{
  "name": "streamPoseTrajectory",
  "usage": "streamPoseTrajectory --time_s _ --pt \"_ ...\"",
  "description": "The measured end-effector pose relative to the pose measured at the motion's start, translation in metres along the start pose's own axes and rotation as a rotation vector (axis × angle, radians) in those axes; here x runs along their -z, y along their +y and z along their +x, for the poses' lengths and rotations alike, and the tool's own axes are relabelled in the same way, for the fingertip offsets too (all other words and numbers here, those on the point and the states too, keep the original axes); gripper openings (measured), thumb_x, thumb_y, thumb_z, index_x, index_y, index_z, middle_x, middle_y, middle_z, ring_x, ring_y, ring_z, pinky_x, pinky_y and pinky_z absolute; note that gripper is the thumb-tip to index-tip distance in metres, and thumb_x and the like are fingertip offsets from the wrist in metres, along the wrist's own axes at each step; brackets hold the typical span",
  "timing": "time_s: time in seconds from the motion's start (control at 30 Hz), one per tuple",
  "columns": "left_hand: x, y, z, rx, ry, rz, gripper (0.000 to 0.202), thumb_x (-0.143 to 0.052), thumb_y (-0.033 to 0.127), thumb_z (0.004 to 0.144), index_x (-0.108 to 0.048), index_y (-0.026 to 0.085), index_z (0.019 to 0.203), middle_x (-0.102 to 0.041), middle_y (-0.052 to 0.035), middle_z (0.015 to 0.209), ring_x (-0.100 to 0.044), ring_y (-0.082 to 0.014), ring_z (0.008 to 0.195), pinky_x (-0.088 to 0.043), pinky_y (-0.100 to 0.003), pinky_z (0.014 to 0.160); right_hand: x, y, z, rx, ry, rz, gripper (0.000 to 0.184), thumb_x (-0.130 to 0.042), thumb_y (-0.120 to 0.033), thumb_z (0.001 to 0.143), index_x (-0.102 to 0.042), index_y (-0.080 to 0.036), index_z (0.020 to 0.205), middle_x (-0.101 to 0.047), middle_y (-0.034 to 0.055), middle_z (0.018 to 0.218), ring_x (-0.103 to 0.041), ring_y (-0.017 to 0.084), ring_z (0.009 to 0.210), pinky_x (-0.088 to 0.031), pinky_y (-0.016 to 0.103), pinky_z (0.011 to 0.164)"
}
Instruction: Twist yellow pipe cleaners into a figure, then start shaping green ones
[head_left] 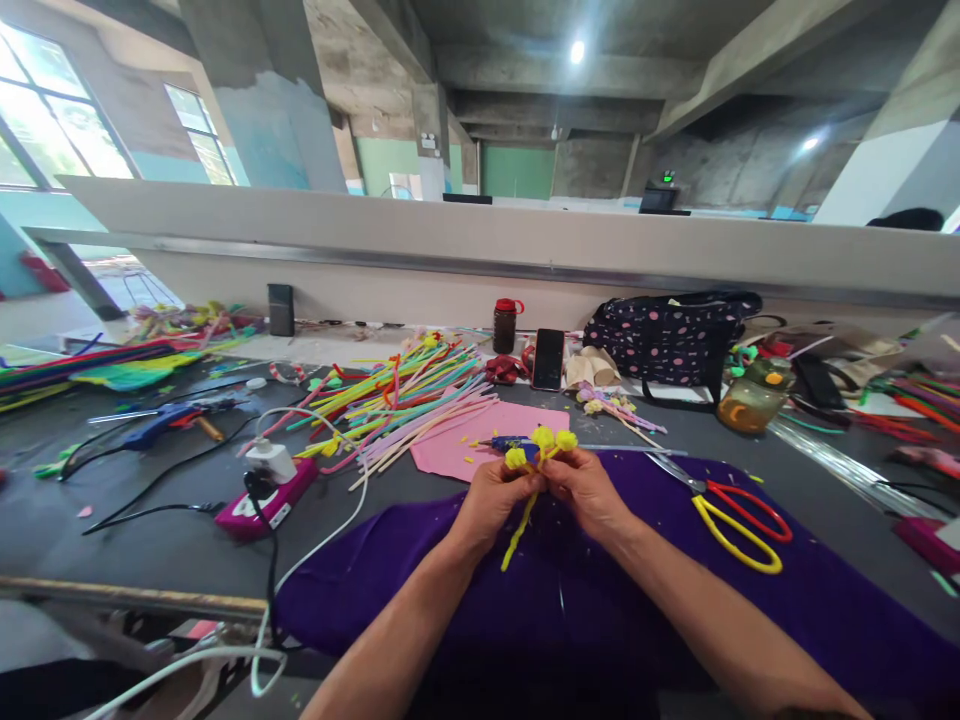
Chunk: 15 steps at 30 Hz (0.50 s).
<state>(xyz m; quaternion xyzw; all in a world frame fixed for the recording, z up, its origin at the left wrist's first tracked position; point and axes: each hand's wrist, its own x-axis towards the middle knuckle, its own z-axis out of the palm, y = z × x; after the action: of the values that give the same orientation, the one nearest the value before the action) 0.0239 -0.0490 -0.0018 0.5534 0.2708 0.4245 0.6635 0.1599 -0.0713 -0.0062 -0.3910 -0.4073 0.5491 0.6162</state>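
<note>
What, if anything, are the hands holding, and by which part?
The left hand and right hand pinch yellow flowers by the upper part of their stem.

Fuzzy ylw sprig (543, 438), held w/ blobs up, stem (519, 535) slanting dn-left.

The dark grey counter (169, 555) carries a purple cloth (555, 610) spread along its near side, a pink sheet (446, 452) just beyond, a loose heap of colourful fuzzy stems (409, 395) partly over that sheet, a blue glue gun (154, 428) and magenta power strip (259, 512) farther left, and a squat greenish bottle (754, 395) at right.
</note>
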Motion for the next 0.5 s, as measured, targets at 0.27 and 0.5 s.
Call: streamPoseTrajectory --time_s 0.27,0.5 --pt "-0.005 -0.006 0.0 -0.105 0.206 0.159 0.024 -0.068 0.029 0.061 -0.067 0.012 0.077 -0.064 -0.0025 0.072 -0.055 -0.0144 0.067 -0.041 -0.024 0.065 -0.009 0.008 0.001 0.058 0.111 0.028 0.021 -0.074 -0.032 0.058 -0.063 -0.019 0.07 -0.057 -0.0033 0.062 -0.042 0.008 0.051 -0.028 0.021 0.047" --pt "-0.009 -0.019 0.004 -0.153 0.256 0.193 0.025 -0.065 0.034 0.064 -0.064 0.012 0.077 -0.062 -0.0015 0.071 -0.052 -0.0119 0.064 -0.041 -0.022 0.064 -0.012 0.012 0.004 0.047 0.156 0.158 0.024 -0.075 -0.032 0.055 -0.06 -0.019 0.07 -0.058 -0.0019 0.066 -0.051 0.012 0.062 -0.04 0.024 0.059"
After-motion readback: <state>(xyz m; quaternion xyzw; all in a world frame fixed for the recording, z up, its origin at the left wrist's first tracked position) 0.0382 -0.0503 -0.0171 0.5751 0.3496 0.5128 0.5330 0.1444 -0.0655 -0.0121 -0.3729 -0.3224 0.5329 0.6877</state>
